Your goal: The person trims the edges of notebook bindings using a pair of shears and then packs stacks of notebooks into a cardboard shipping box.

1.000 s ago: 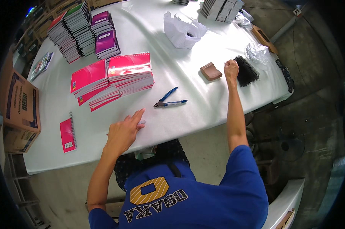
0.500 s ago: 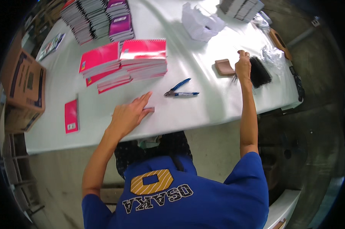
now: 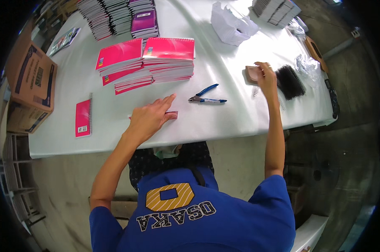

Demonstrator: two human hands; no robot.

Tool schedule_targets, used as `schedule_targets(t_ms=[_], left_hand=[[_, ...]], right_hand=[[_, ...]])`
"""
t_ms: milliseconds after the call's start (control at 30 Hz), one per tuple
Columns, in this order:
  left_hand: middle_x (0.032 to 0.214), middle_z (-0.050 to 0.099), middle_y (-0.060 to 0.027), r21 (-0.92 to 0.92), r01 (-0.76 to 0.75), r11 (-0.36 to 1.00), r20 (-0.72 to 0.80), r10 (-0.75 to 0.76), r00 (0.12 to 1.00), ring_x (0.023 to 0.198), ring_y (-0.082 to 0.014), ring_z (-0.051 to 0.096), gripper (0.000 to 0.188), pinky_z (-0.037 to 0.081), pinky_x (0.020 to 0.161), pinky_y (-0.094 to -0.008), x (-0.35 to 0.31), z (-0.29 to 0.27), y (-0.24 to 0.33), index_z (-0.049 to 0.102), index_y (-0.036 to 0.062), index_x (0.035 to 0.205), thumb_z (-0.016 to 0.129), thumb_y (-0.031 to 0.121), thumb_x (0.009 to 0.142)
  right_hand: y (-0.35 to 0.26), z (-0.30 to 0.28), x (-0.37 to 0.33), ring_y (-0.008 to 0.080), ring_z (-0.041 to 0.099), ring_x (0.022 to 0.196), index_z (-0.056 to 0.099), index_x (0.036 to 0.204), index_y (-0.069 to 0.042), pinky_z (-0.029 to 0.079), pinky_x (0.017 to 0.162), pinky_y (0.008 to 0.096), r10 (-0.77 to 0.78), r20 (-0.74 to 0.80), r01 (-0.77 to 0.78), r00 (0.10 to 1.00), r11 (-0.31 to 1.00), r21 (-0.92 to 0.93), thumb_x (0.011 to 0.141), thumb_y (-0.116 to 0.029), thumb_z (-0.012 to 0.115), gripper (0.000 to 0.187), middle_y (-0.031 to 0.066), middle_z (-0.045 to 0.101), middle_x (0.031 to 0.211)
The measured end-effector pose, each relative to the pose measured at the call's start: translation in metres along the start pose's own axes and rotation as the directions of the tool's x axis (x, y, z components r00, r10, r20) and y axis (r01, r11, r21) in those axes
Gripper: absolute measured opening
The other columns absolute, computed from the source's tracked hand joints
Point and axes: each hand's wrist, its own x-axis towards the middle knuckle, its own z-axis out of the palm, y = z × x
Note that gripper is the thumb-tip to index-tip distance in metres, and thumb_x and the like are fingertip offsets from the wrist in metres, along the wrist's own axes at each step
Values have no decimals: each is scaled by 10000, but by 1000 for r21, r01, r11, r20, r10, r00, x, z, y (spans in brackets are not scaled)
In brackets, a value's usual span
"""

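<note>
My left hand (image 3: 147, 121) is over the table in front of me, its thumb and fingers on either side of a thin pink notebook (image 3: 173, 114) seen edge-on. Most of that notebook is hidden under the palm. Out to the right, my right hand (image 3: 267, 80) has curled fingers beside a tan box-shaped piece (image 3: 251, 74). Whatever its fingertips hold, if anything, is hidden. A small light wire coil (image 3: 256, 91) shows just left of its wrist, with a black bundle of spiral coils (image 3: 290, 82) to its right. Blue-handled cutting pliers (image 3: 207, 95) lie between the hands.
Stacks of pink spiral notebooks (image 3: 169, 50) stand beyond my left hand, with purple ones (image 3: 144, 21) behind. One pink notebook (image 3: 83, 117) lies at left, near a cardboard box (image 3: 34, 80). A crumpled white bag (image 3: 232, 25) and clear plastic (image 3: 307, 67) are farther right.
My right hand has shifted slightly left and nearer, toward the tan piece. The notebook under my left hand now shows a pink edge. The whole view has shifted a little.
</note>
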Motion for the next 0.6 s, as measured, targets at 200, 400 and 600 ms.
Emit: schedule_targets(t_ms=[200, 400, 600], left_hand=[[1158, 654, -62, 40, 0, 999, 2, 0, 1000, 890, -272, 671, 577, 525, 630, -408, -2, -3, -2, 442, 208, 1410, 573, 436, 896], [1117, 658, -110, 50, -9, 999, 15, 8, 1000, 869, -282, 673, 605, 525, 631, -401, 1, -5, -1, 416, 217, 1430, 531, 487, 901], [1117, 644, -145, 112, -47, 993, 49, 41, 998, 1006, -311, 631, 619, 528, 776, -431, 4, -7, -2, 395, 185, 1442, 528, 469, 909]], right_hand=[[-170, 57, -73, 140, 593, 719, 706, 1013, -51, 480, 646, 265, -222, 344, -59, 912, 761, 647, 823, 29, 683, 208, 52, 651, 865], [-173, 60, -64, 143, 587, 721, 701, 1008, -45, 471, 653, 279, -271, 461, -104, 845, 763, 638, 822, 1, 695, 192, 50, 646, 869], [-167, 67, -61, 154, 590, 741, 697, 1011, -38, 471, 669, 287, -321, 469, -96, 823, 735, 671, 838, 7, 672, 180, 58, 642, 885]])
